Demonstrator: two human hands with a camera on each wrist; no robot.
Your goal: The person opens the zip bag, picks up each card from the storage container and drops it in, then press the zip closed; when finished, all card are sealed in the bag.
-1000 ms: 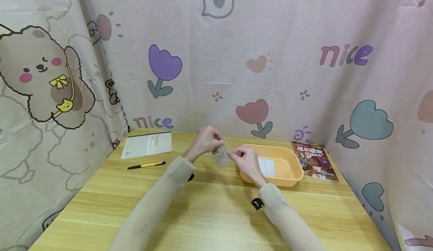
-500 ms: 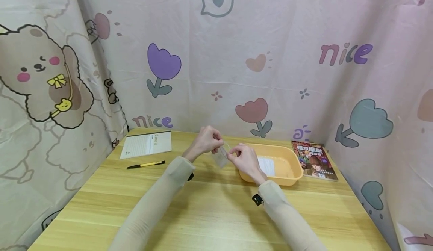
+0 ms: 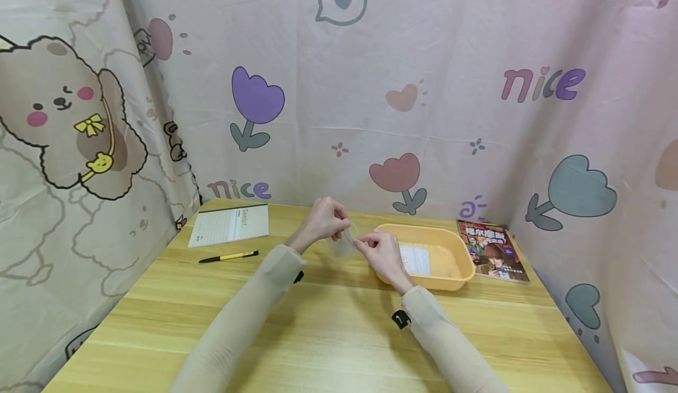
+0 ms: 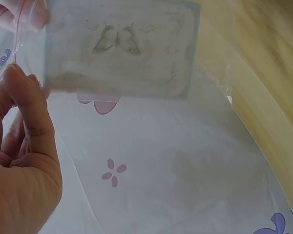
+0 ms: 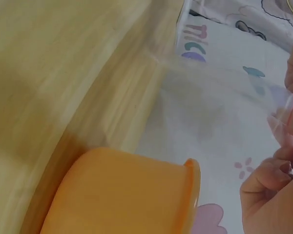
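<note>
A clear zip bag (image 3: 343, 246) with a pink seal line hangs between my two hands above the table. Inside it lies a pale rectangular card (image 4: 151, 73) with a butterfly-shaped mark, seen in the left wrist view. My left hand (image 3: 324, 219) pinches the bag's sealed end between thumb and fingertips. Close to it on the right, my right hand (image 3: 385, 255) pinches the same edge further along. In the right wrist view the bag's film (image 5: 210, 83) stretches leftward from the fingers, thin and almost see-through.
An orange plastic basin (image 3: 450, 257) holding a white printed sheet (image 3: 415, 260) stands just right of my right hand. Beyond it lies a colourful magazine (image 3: 495, 255). A notebook (image 3: 230, 225) and a yellow-black pen (image 3: 229, 257) lie at the left. A patterned curtain (image 3: 328, 87) hangs behind the table.
The bag has swung slightly upward and its face has turned. My right fingers have shifted a little along its edge, while my left hand stays in place.
</note>
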